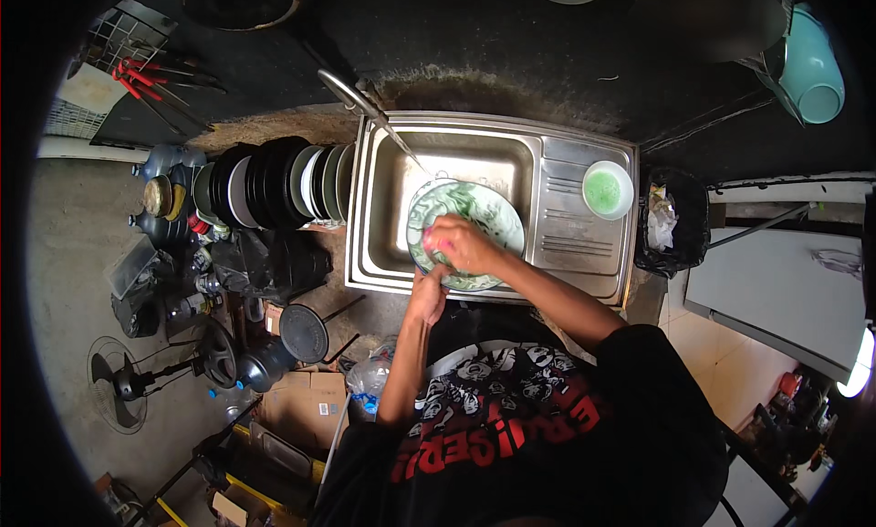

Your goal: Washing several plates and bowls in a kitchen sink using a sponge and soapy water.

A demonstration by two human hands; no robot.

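Note:
A green-and-white marbled plate (pixel 489 209) is held above the front right of the stainless steel sink basin (pixel 387 205). My left hand (pixel 430 296) grips its near rim, thumb over the edge. Pressed to the plate's inner face, my right hand (pixel 465 245) holds a pink sponge (pixel 430 241), mostly covered by the fingers. Whitish streaks, like suds, mark the plate's surface. The metal faucet (pixel 373 109) reaches over the basin from the back left. On the ribbed drainboard at the right stands a white bowl (pixel 608 190) with foamy green liquid.
Left of the sink, a row of black, white and grey-green plates (pixel 280 185) stands on edge. A bin lined with a black bag (pixel 674 222) adjoins the drainboard. A round black stool (pixel 304 332), water jugs (pixel 263 363) and a pedestal fan (pixel 123 383) stand at lower left.

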